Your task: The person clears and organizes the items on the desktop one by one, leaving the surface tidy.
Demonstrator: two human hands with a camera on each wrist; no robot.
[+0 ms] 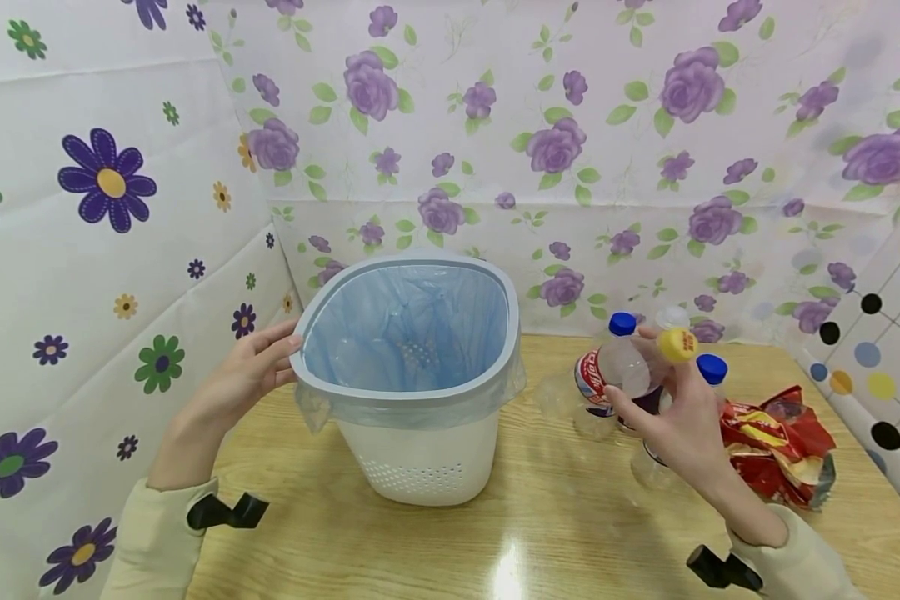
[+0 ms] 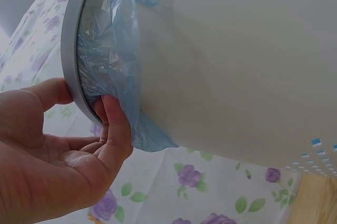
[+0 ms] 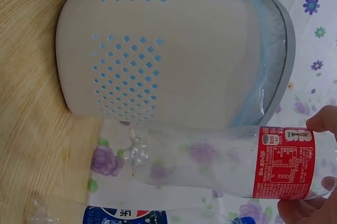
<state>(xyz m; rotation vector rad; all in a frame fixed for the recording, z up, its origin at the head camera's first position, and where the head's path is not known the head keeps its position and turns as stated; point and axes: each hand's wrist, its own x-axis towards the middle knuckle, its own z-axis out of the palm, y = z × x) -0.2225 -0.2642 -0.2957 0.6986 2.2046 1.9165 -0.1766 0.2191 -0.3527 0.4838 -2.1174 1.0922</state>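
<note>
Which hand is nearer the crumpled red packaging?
Right: the right hand, holding a clear plastic bottle, is beside the packaging; the left hand is farther away, gripping the white plastic bin by its grey rim.

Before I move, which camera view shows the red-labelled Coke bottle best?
The right wrist view: the Coke bottle appears side-on, its base and red label plain. The head view adds its yellow cap, but the right hand hides part of the bottle. The left wrist view doesn't show it.

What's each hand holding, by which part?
Right hand: clear plastic bottle with red label, gripped at the label's cap-side edge. Left hand: white plastic bin, pinched by its grey rim.
</note>
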